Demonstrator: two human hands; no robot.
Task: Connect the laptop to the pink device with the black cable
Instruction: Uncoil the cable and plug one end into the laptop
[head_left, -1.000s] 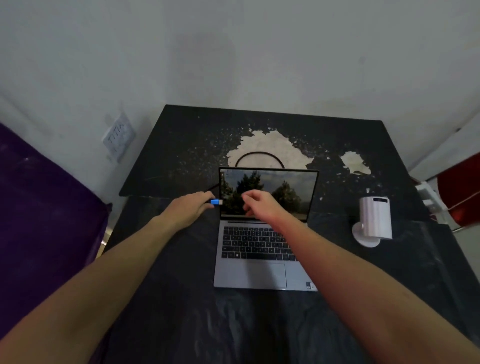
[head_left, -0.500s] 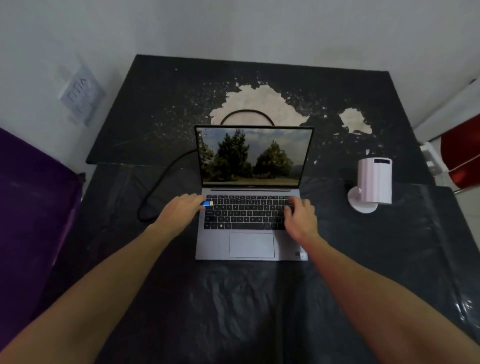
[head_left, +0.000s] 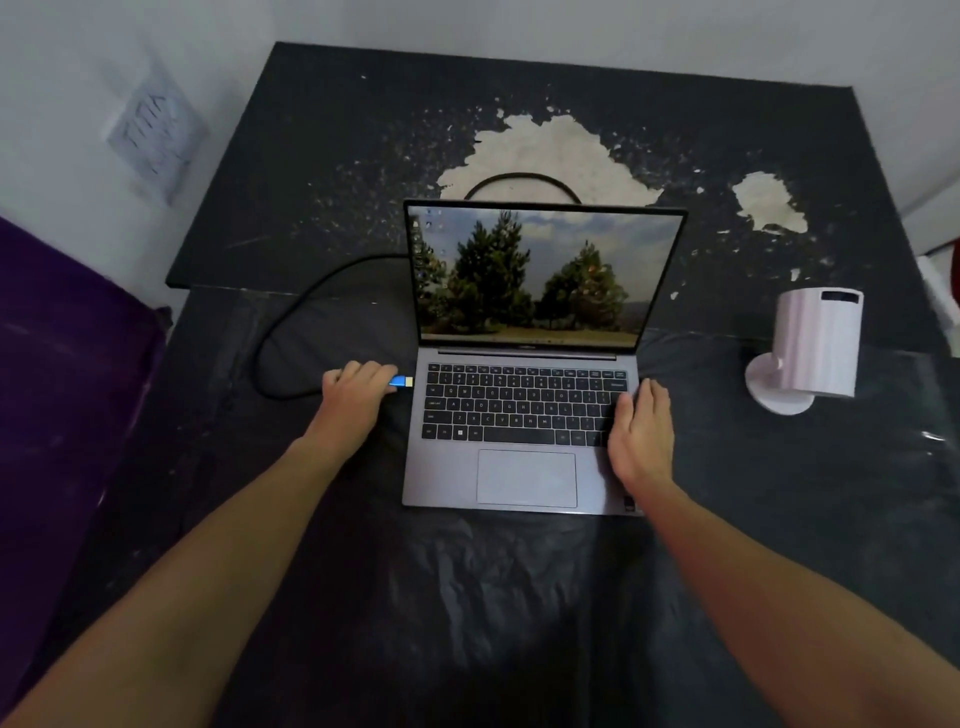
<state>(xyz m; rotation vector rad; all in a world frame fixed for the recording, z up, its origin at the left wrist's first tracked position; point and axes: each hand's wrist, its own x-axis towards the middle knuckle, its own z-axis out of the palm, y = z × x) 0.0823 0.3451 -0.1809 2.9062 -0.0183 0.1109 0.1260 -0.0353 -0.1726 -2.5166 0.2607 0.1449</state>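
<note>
On the near right corner of the open laptop (head_left: 524, 415), the right hand (head_left: 641, 434) lies flat, fingers extended, gripping nothing. Left of the keyboard, the left hand (head_left: 358, 397) pinches the black cable (head_left: 280, 332) by its blue plug (head_left: 400, 382), tip just beside the laptop's left edge. Farther right stands the pink device (head_left: 810, 348), well apart.

A single wide-angle head camera looks forward and steeply down from above the dark tabletop (head_left: 519, 597), close enough that both forearms run in from the bottom corners. The open laptop (head_left: 524, 467) sits mid-frame between the fingers (head_left: 363, 371) of both hands, and the wall lies beyond them.
</note>
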